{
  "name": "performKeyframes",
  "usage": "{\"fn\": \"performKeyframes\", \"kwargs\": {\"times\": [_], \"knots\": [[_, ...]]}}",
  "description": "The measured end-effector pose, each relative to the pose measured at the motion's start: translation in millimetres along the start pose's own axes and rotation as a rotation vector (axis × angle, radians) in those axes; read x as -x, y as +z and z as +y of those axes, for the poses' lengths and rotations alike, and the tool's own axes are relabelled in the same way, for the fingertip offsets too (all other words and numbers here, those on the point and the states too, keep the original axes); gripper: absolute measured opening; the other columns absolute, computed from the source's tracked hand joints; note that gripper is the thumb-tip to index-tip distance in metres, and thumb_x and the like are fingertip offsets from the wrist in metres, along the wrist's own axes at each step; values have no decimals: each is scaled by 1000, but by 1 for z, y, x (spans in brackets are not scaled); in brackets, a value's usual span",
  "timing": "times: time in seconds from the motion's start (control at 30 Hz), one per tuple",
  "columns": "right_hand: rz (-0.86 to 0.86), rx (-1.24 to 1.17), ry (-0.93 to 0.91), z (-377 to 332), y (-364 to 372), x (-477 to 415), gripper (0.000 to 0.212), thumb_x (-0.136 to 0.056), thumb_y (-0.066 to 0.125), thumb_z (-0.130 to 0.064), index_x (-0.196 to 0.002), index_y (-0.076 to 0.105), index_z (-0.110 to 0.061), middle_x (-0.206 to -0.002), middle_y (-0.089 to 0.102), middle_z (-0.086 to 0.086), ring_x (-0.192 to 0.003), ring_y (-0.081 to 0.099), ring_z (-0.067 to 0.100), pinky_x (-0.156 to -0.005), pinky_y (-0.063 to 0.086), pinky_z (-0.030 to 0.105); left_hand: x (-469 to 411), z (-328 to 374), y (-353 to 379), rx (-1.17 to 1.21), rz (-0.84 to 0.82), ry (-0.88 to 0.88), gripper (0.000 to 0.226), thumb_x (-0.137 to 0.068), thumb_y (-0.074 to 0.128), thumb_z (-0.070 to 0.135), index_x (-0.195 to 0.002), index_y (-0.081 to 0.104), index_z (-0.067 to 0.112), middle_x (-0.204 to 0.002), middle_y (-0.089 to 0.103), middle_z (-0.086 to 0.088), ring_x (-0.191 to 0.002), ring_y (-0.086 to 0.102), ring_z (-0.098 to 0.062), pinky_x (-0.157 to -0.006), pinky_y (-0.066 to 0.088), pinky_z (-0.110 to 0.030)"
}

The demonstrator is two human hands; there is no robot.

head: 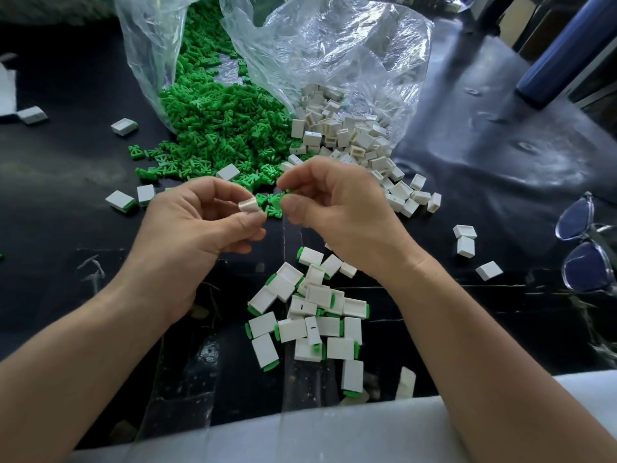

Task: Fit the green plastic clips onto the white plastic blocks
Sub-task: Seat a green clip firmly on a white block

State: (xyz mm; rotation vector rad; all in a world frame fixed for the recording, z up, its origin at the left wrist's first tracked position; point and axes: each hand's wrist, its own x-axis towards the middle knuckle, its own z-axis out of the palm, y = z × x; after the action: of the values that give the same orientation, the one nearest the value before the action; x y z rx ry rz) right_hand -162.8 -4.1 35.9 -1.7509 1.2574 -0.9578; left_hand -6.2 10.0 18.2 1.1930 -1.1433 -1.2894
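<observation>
My left hand (200,222) pinches a small white plastic block (248,206) between thumb and fingers, its open end turned to the right. My right hand (334,205) holds a green clip (284,194) at its fingertips, a short gap from the block. Behind them a heap of green clips (217,128) spills from a clear bag, and a heap of white blocks (347,138) spills from a second clear bag. Below my hands lies a pile of white blocks with green clips fitted (314,315).
Loose white blocks (124,126) are scattered left and right on the black table (66,162). Clear-framed glasses (587,248) lie at the right edge, and a blue bottle (564,51) stands at the back right. A white sheet (334,432) covers the near edge.
</observation>
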Motion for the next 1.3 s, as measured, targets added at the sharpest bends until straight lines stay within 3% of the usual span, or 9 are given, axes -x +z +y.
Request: {"fn": "performKeyframes", "kwargs": {"times": [0.1, 0.2, 0.6, 0.77, 0.93, 1.07, 1.3], "knots": [[15, -4, -34, -1, 0, 0, 8, -81, 66, -2, -86, 67, -9, -69, 58, -13, -67, 57, 2, -71, 48, 21, 1, 1, -1, -22, -33, 9, 10, -58, 69, 18, -66, 72, 22, -62, 68, 4, -56, 65, -7, -49, 50, -15], [24, 0, -53, -1, 1, 1, 9, -82, 65, -2, -90, 69, -5, -69, 58, -14, -66, 57, -1, -68, 47, 17, 3, 1, 0, -33, -54, 14, 17, -59, 68, 18, -66, 75, 32, -61, 69, 5, -56, 64, -4, -50, 49, -14], [35, 16, -53, -3, 2, 2, 8, -83, 64, -2, -90, 68, -4, -68, 60, -6, -66, 59, 11, -70, 53, 29, 3, 3, 1, -39, -78, 12, 19, -53, 70, 20, -66, 75, 34, -60, 69, 6, -55, 61, -2, -50, 49, -14], [34, 12, -48, -2, 2, 2, 8, -83, 65, -2, -89, 67, -5, -67, 60, -7, -64, 58, 9, -68, 52, 26, 3, 2, 1, -73, -70, 8, 10, -55, 71, 23, -63, 75, 25, -58, 68, 6, -53, 59, -1, -49, 48, -13], [3, 34, -33, 0, 4, 3, 7, -82, 65, -3, -88, 68, -5, -70, 61, -7, -67, 60, 9, -73, 54, 28, 5, 2, 1, -90, -71, 5, 11, -55, 71, 26, -64, 75, 28, -58, 68, 5, -51, 58, 0, -50, 48, -13], [-26, 59, -19, -1, 2, 2, 5, -83, 64, -5, -86, 68, -8, -74, 66, 5, -69, 62, 16, -73, 55, 35, 5, 2, 2, -98, -55, 4, 10, -55, 70, 25, -63, 75, 30, -57, 68, 6, -51, 58, 0, -49, 48, -12], [-117, 210, 53, -3, 2, 3, 22, -91, 56, -20, -70, 54, -26, -63, 59, -8, -65, 58, 11, -72, 52, 34, 6, 4, 4, -74, -63, -23, 15, -61, 67, 19, -75, 69, 12, -63, 71, -3, -52, 65, -8, -47, 50, -16]]}}
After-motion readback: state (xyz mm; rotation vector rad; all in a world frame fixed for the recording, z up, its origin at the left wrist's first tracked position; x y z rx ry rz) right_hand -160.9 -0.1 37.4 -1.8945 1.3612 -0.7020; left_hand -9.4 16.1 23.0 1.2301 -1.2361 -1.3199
